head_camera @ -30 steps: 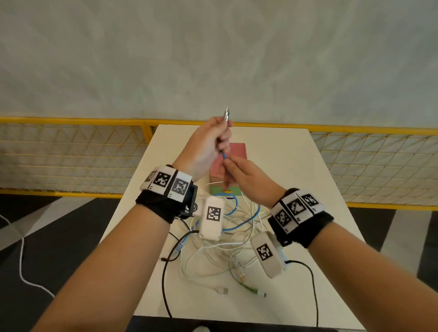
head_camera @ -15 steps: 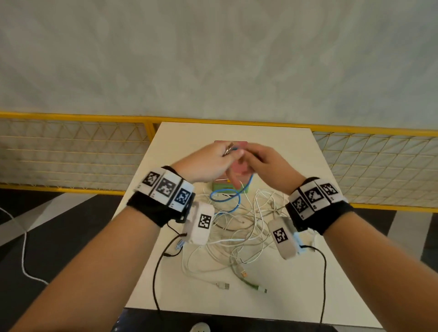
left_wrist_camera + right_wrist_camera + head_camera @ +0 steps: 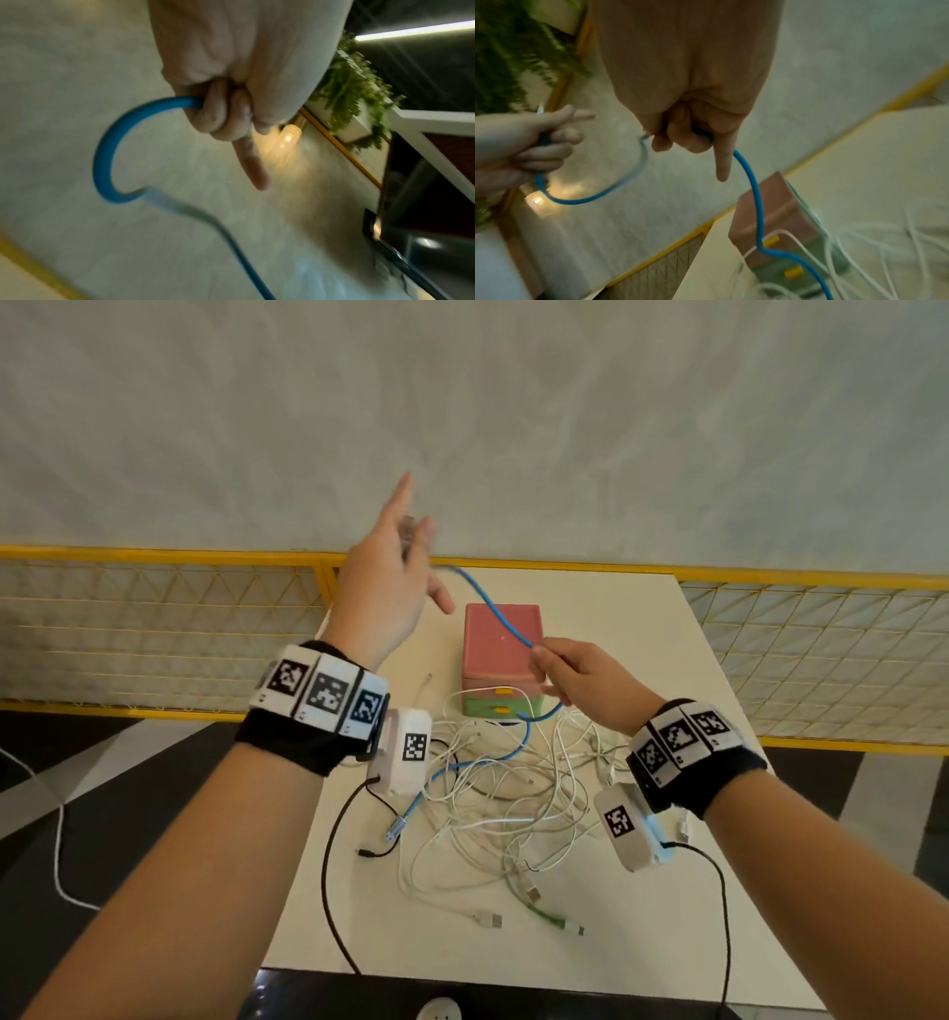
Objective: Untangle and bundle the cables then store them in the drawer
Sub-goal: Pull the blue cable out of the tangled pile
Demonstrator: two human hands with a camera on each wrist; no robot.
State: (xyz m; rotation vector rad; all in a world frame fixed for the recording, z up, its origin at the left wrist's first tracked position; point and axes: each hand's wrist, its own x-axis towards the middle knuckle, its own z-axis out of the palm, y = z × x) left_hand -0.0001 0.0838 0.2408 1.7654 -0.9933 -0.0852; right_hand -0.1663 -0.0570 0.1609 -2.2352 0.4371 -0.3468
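Note:
A blue cable (image 3: 493,608) runs from my raised left hand (image 3: 395,567) down to my right hand (image 3: 565,667), then drops into the tangle of white cables (image 3: 513,793) on the table (image 3: 642,629). My left hand grips the cable's plug end (image 3: 154,105), with the index finger stretched out. My right hand pinches the same cable (image 3: 746,172) above the small drawer box (image 3: 500,654), pink on top and green below with yellow handles. The cable's other plug (image 3: 396,828) lies at the left of the tangle.
A green cable with a plug (image 3: 554,919) and a white USB plug (image 3: 488,919) lie near the table's front edge. A black wire (image 3: 328,891) hangs from my left wrist camera. A yellow mesh fence (image 3: 154,618) stands behind the table.
My hands were together over the drawer box. Now the left hand has risen up and left with the plug end, the right has moved slightly right, and the blue cable is stretched between them.

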